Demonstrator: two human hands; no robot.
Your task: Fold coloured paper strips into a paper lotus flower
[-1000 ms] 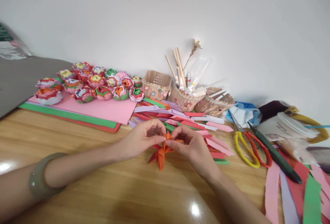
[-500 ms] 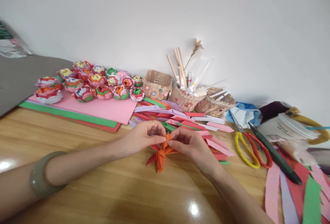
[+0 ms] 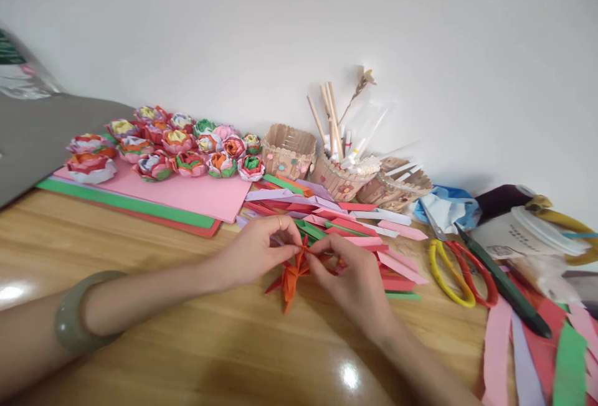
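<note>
Between my two hands, just above the wooden table, is an orange and red folded paper piece [image 3: 290,281] with pointed petals that hang down. My left hand [image 3: 261,250], with a ring on one finger, pinches its top edge between thumb and forefinger. On the other side of the same tip, my right hand [image 3: 350,272] pinches the paper with thumb and fingers. Part of the piece is hidden behind my right fingers. Right behind my hands lies a pile of folded paper strips [image 3: 343,216] in red, pink, green, lilac and orange.
Several finished paper flowers [image 3: 189,164] stand on pink sheets [image 3: 210,197] at the left. Wooden-stick baskets [image 3: 288,151], one with sticks and markers, line the wall. To the right are scissors [image 3: 451,272], a dark green cutter [image 3: 509,287], a white tub [image 3: 518,235] and loose paper strips [image 3: 495,350].
The orange tip between my fingers has been pressed narrower, and red paper now shows behind it. My fingertips have come closer together. The view has shifted slightly.
</note>
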